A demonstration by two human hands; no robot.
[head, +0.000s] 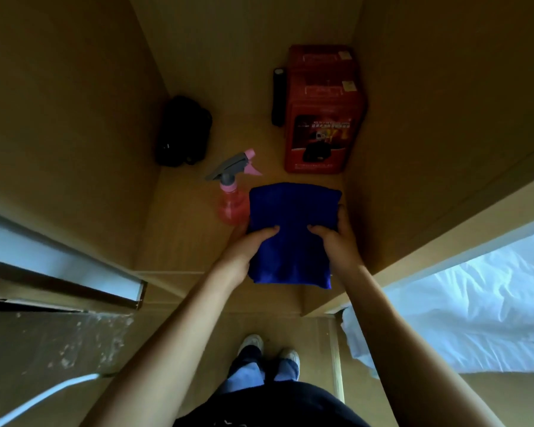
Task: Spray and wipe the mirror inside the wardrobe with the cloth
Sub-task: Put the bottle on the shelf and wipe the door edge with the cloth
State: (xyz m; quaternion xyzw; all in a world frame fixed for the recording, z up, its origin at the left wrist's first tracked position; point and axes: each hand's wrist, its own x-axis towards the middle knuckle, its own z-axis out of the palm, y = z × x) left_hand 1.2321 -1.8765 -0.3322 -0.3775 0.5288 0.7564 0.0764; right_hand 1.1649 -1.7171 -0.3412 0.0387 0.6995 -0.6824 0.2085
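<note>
A folded blue cloth [293,217] is held over the wardrobe floor [179,229]. My left hand [250,245] grips its left edge, thumb on top. My right hand [336,238] grips its right edge the same way. A pink spray bottle [232,198] with a grey trigger head stands on the wardrobe floor just left of the cloth, touching neither hand. A pale reflective panel [43,257] on the open door at the left may be the mirror; I cannot tell.
A red box [321,118] stands at the back right of the wardrobe with a slim black object [278,97] beside it. A black bag [184,131] sits at the back left. A white bed [475,303] lies right of the wardrobe. My shoes [269,349] are below.
</note>
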